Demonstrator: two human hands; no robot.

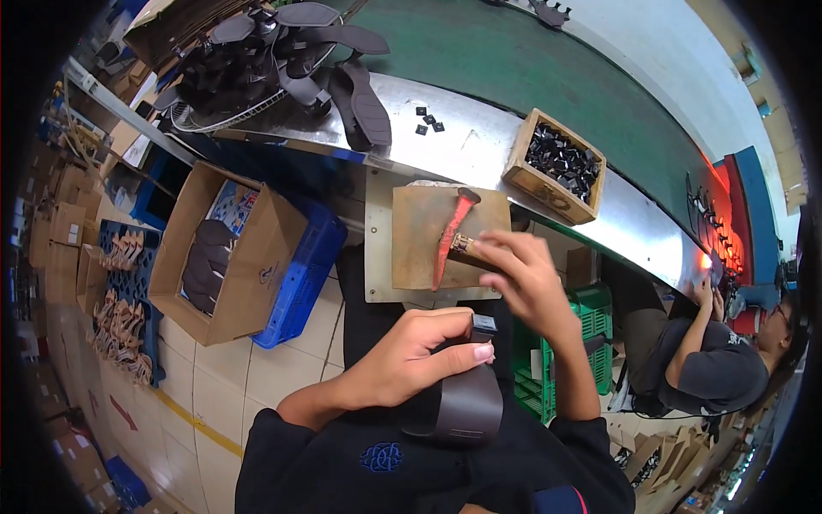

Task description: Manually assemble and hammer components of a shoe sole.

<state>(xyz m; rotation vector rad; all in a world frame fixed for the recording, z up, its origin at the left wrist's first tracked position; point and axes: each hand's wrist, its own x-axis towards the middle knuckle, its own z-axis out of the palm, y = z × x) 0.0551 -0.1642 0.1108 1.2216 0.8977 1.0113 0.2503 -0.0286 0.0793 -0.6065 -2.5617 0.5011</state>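
Observation:
My left hand [419,353] grips a dark brown strap [467,407] that curls down over my lap, thumb pressed just under the black buckle [485,324] at its top end. My right hand [529,278] hovers just above it, fingertips pinched on a small tan piece [462,244] over the wooden block [415,253]. A red hammer [449,233] lies on that block, head pointing away from me. A wooden box of black buckles [556,164] stands on the metal bench top [479,141], and a few loose buckles [428,122] lie to its left.
A cardboard box of dark soles [224,253] rests on a blue crate [308,270] at my left. Dark sole pieces [282,60] pile up at the back beside a green conveyor belt [531,60]. A green crate [591,343] sits at right, where another person [711,360] sits.

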